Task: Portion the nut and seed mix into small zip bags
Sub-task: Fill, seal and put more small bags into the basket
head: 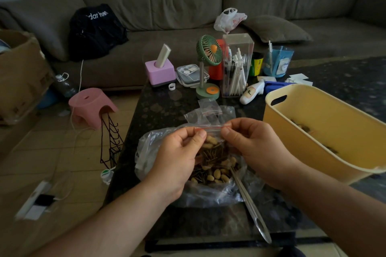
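Centre frame: small zip bag (211, 131), part-filled, pinched at red seal by left hand (179, 152) and right hand (248, 144). Below: nut and seed mix (215, 171) in open bulk bag (146, 152), spoon (250, 204) resting. Upper centre: empty zip bags (208, 110) unfilled. Early stage, by appearance.

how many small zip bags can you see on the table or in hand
2: one small zip bag pinched at its red strip by the left hand and right hand, one empty zip bag behind. Others may be hidden.

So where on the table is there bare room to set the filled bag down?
Bare patches: table between pink box and big bag; near edge left of spoon. Crowded around fan and basin.
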{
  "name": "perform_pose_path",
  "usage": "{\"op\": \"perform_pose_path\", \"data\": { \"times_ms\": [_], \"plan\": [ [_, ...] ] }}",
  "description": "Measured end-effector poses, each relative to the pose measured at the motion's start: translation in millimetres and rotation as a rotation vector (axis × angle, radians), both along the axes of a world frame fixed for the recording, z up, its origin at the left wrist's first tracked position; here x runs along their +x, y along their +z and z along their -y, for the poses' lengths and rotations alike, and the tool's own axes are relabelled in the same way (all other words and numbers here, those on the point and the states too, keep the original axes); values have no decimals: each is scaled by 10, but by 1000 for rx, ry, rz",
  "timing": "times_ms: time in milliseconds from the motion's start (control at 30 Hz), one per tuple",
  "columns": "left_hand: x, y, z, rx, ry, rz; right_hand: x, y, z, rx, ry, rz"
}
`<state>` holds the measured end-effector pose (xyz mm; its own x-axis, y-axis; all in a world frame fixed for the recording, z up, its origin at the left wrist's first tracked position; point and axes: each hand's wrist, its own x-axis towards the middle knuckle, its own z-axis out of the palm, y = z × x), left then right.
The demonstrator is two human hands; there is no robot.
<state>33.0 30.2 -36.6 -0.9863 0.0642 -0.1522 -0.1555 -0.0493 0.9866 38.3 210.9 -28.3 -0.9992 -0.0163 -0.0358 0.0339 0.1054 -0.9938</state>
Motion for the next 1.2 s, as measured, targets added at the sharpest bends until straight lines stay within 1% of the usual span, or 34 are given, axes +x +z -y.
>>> {"op": "perform_pose_path", "data": {
  "times_ms": [400, 567, 733, 900, 1033, 1200],
  "plan": [
    [8, -39, 19, -51, -43, -78, -1, -13, 39, 40, -4, 2],
    [19, -60, 3, -19, -61, -86, 6, -18, 38, -37, -6, 46],
    [-5, -92, 13, -22, -43, -109, -8, -41, 44, -49, -24, 51],
    [-13, -99, 15, -22, -25, -131, 6, -24, 50, -120, 29, 87],
    [-5, -113, 14, -28, -49, -156, 23, -1, 42, -91, 73, 81],
    [-3, -122, 7, -42, -64, -159, 4, -6, 52, -22, 57, 63]
  ]
}}
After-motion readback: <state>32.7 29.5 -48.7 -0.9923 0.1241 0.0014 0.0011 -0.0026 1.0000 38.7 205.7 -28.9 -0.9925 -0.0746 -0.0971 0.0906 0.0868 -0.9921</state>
